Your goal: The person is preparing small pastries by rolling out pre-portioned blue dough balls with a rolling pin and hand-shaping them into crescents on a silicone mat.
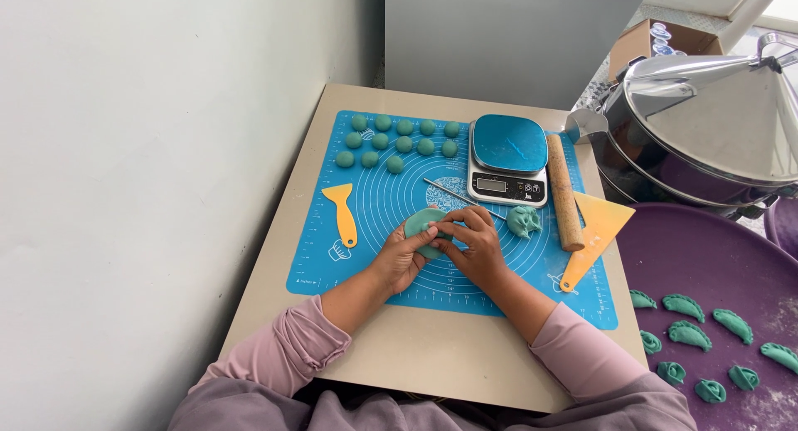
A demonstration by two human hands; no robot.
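**Both hands closed around a green dough round**

Right now I see my left hand (401, 256) and my right hand (475, 250) meeting over the middle of the blue silicone baking mat (374, 256) on the beige square table (416, 356). Between them sits a flat round of teal-green dough (420, 224), tilted up off the mat. My left fingers are curled under and around its lower edge, cupping it, while my right fingertips are pressed together on the rim nearest me, pinching it. I judge the cupping hand is there to steady the soft round while the other one works the edge.

Close to my right hand lies a ragged lump of the same green dough (524, 221), beside a thin metal rod (461, 196). A silver kitchen scale with a blue top (508, 158) stands beyond, a wooden rolling pin (564, 192) and an orange plastic scraper (592, 231) to its right. Small green dough balls (397, 140) sit in rows at the mat's far left corner, with a yellow spatula (342, 211) below them. Folded green dumplings (686, 331) rest apart on a purple tray (715, 256), near a steel steamer (706, 123).
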